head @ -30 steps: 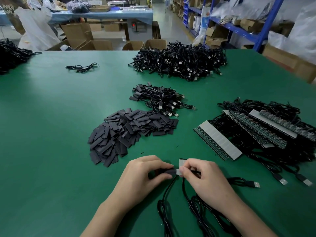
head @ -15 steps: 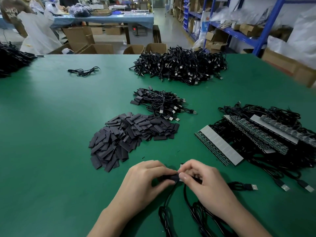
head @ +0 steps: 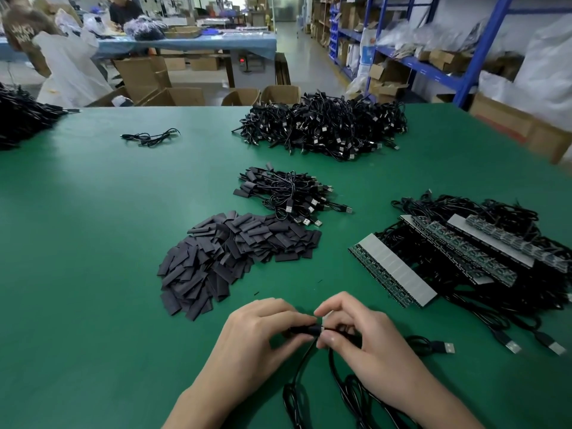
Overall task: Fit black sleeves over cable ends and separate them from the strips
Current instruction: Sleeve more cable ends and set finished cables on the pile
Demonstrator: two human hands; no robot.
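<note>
L hand: thumb + index pinch a black sleeve; other fingers curled loose.
R hand: fingertips pinch the cable end right at the sleeve mouth, touching L fingertips. Pale strip bit peeks out betw. thumb and index.
Where: centre-front, near edge of green surface. Resting on it or just above, can't tell.
Sleeve depth: cable end hidden under fingers, can't tell how far on.
Cable run: drops from the pinch toward the body in loops; its USB plug lies right of R hand.
Step (my read): seat sleeve fully, then snap the end off the strip bit.
Do it well: keep sleeve in line w/ cable end, no skew. L pushes, R braces close to the mouth so the wire doesn't buckle. If it binds, squeeze the flat sleeve's edges to open it. Break the strip by bending at the joint, not by pulling on the wire.
Risk: soft flat sleeve prob. folds or catches on a corner; tugging the wire may stress the joint.
Stock: sleeve pile just beyond L hand; strips w/ cables attached, to the right near R hand.
Done bundle: sleeved cables, beyond the pile.
Progress: several strips untouched, so far from done I'd say.
</note>
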